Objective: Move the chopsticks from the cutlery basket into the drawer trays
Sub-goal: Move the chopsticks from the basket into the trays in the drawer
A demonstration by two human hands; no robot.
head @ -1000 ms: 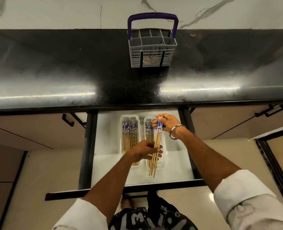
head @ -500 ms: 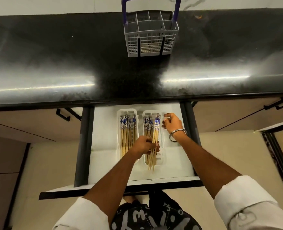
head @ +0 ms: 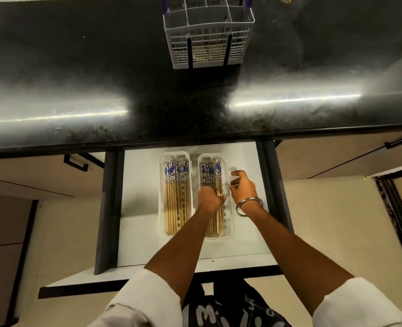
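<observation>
Head view shows the left hand [head: 210, 197] gripping chopsticks [head: 218, 182] low in the right tray [head: 228, 230] of the drawer [head: 143, 185], the right hand [head: 242, 187] loosely curled and empty beside; released crooked, they may cross the others.

Open drawer [head: 145, 208]: bare white floor left of left tray [head: 162, 197], narrow gap between the trays, thin strip right of right tray [head: 229, 223] partly taken by right hand [head: 242, 188]. Left hand [head: 210, 199] sits over right tray's middle. Countertop lip [head: 195, 138] overhangs the tray far ends. Cutlery basket [head: 208, 41] stands on the counter behind.
</observation>
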